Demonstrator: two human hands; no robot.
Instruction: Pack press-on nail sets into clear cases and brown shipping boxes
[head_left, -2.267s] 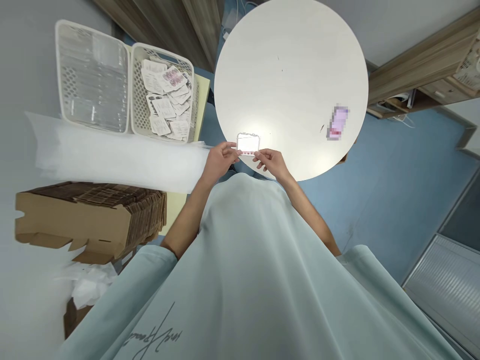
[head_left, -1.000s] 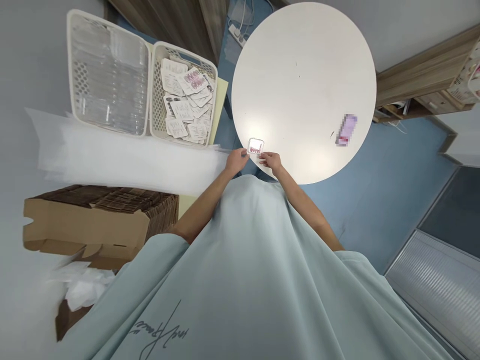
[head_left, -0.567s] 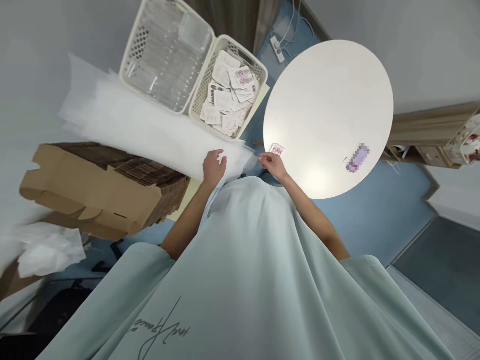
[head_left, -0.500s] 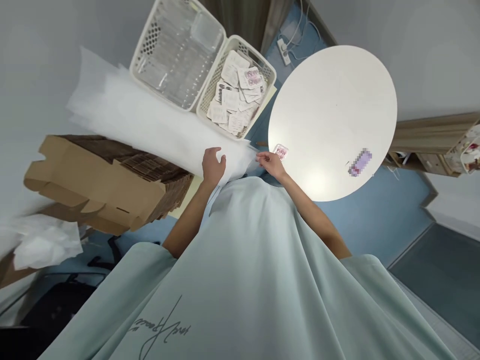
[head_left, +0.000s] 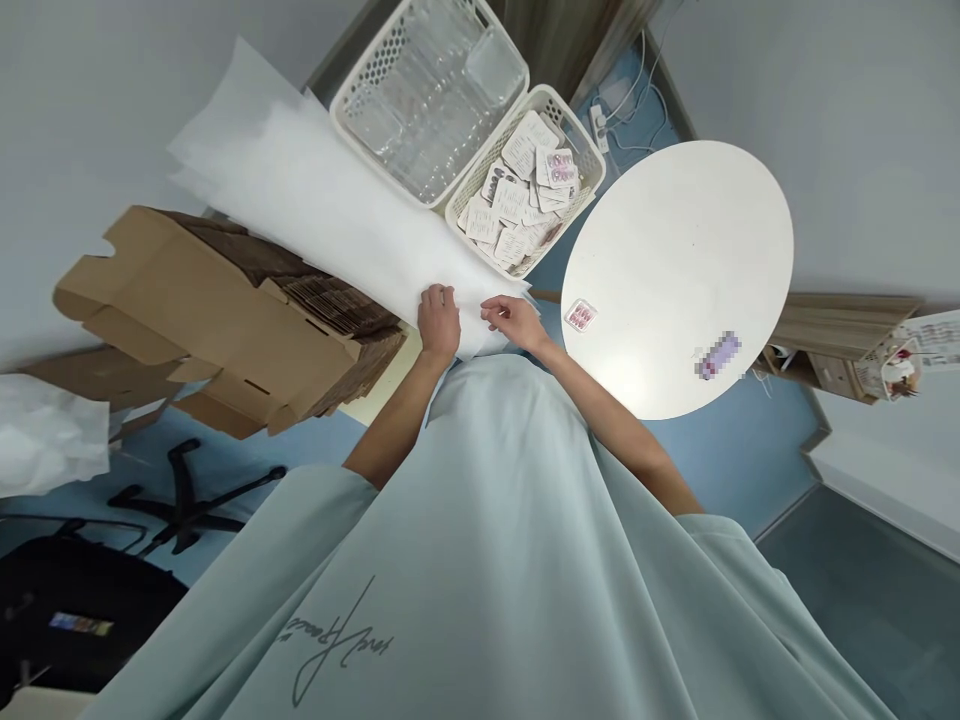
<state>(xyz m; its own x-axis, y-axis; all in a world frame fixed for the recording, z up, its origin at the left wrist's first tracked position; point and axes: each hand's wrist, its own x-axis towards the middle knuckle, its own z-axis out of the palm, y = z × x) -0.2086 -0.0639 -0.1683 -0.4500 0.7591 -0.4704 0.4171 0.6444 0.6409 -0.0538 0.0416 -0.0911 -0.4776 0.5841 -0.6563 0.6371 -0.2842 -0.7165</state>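
A stack of thin white sheets (head_left: 330,190), like packing foam, runs slantwise to the front of my body. My left hand (head_left: 439,318) rests on the near end of the stack, its fingers slightly bent and grasping nothing visible. Just to its right, my right hand (head_left: 516,322) is over the same sheets with thumb and fingertips drawn together. Whether a sheet edge is between those fingertips is too small to make out. A small blister-like pack with pink pieces (head_left: 580,316) lies on the round white table (head_left: 682,240), right of my right hand.
Beyond the sheets stand a basket of clear plastic boxes (head_left: 341,115) and a basket of small packs (head_left: 459,225). Flattened brown cartons (head_left: 202,310) are stacked at left. A blurred purple item (head_left: 718,356) lies on the table. A black chair base (head_left: 187,510) stands lower left.
My right hand has moved left from the sheets' edge, further over them. My left hand has lowered onto the stack, its fingers closer together. The camera view has shifted.
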